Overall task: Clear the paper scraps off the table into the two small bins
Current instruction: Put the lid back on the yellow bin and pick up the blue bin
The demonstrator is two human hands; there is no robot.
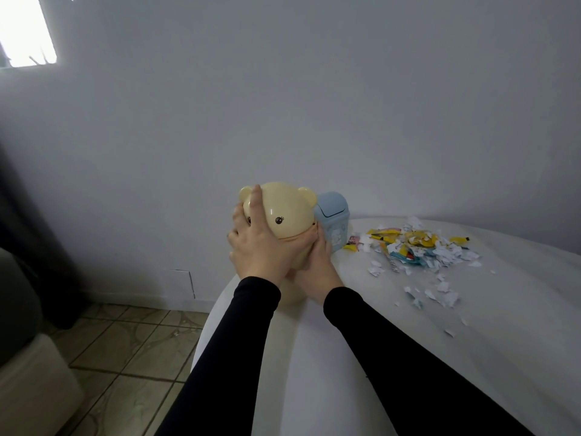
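- A person's left hand [257, 243] grips the domed lid of a yellow bear-shaped bin [283, 215], fingers spread up over the bear's face and one ear, thumb hooked under the lid's lower edge.
- The right hand [317, 269] wraps around the bin's body below the lid, its fingers curled against the side that faces the blue bin [333, 226].
- The yellow bin stands at the table's [314, 357] far left edge; the blue bin stands just behind and to its right, touching or nearly touching it.
- The paper scraps [421, 247] lie in a loose heap to the right of both bins, well clear of either hand, with smaller bits trailing toward the near side of the table.
- The blue bin stands between the hands and the heap.
- The scraps are torn and ragged, mostly white with yellow, teal and red printed pieces among them.
- Both bins are smooth, glossy plastic; the yellow one has round ears and painted eyes, the blue one a rounded swing-type lid.
- The table is white, rounded and smooth; black sleeves [393, 357] cover both forearms.
- Beige floor tiles [125, 350] show to the left below a plain white wall [314, 105].
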